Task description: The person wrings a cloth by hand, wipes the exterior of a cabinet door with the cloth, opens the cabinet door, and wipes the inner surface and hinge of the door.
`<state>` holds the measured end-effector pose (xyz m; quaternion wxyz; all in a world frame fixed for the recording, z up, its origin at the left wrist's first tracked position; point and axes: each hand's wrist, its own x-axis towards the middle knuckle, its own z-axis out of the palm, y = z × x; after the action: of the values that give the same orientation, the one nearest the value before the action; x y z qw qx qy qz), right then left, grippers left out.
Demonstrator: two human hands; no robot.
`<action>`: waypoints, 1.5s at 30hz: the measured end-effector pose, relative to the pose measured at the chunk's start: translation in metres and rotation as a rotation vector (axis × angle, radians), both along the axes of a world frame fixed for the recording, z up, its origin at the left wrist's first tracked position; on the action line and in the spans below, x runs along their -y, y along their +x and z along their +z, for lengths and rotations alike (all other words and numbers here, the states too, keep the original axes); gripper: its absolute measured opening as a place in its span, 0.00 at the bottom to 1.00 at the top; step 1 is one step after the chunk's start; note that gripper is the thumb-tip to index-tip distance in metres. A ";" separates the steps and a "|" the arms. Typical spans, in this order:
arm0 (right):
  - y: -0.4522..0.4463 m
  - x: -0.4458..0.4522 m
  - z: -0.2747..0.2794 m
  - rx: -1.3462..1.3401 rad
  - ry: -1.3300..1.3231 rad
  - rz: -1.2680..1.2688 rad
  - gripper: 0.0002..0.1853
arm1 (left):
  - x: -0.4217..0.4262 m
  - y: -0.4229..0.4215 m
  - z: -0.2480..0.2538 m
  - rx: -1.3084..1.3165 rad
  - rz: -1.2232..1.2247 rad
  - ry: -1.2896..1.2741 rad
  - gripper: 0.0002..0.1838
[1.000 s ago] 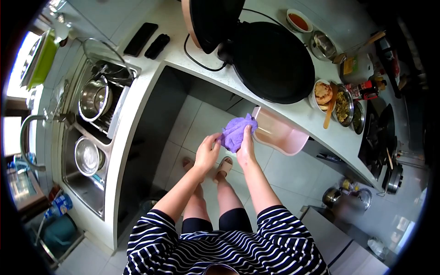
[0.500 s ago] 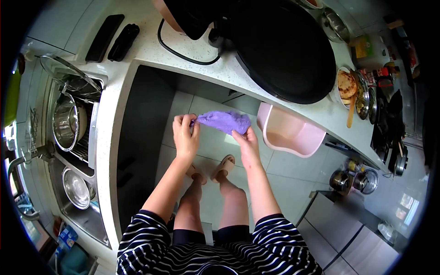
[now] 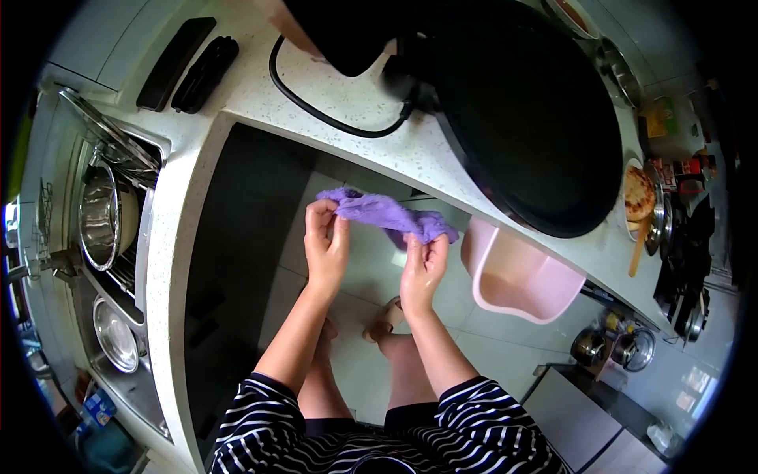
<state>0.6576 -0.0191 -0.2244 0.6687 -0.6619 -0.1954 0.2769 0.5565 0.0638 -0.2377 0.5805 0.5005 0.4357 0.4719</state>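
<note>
A purple cloth (image 3: 379,212) is stretched between my two hands, above the tiled floor and in front of the counter. Near its left end, my left hand (image 3: 324,246) pinches it between thumb and fingers. Toward the right end, my right hand (image 3: 423,272) grips the cloth from below, with a bunched piece sticking out past the fingers. Some of the cloth hangs in a fold between the hands.
A large black round pan (image 3: 529,118) with a cable lies on the speckled counter (image 3: 316,95). Below it, a pink bin (image 3: 533,288) stands at right. A sink (image 3: 130,387) with steel bowls is at left. Flatbread (image 3: 638,193) sits at far right.
The cloth has gone from a bunched shape to a longer, more spread strip, with more of it past my left fingers. The view has shifted, and the counter and pan appear closer.
</note>
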 end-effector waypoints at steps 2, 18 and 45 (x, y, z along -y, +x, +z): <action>0.001 -0.011 -0.009 0.155 0.023 -0.041 0.10 | -0.012 0.002 -0.012 -0.052 -0.036 0.103 0.09; 0.033 -0.092 -0.094 1.414 0.028 -0.127 0.24 | -0.110 0.062 -0.123 -0.516 0.101 1.388 0.26; -0.032 -0.209 -0.115 1.748 0.058 0.305 0.25 | -0.222 -0.012 -0.177 -0.461 0.334 1.031 0.44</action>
<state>0.6256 0.1895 -0.3399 0.2526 -0.5862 -0.7293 -0.2464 0.5448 0.2856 -0.4150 0.0704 0.7324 0.3380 0.5868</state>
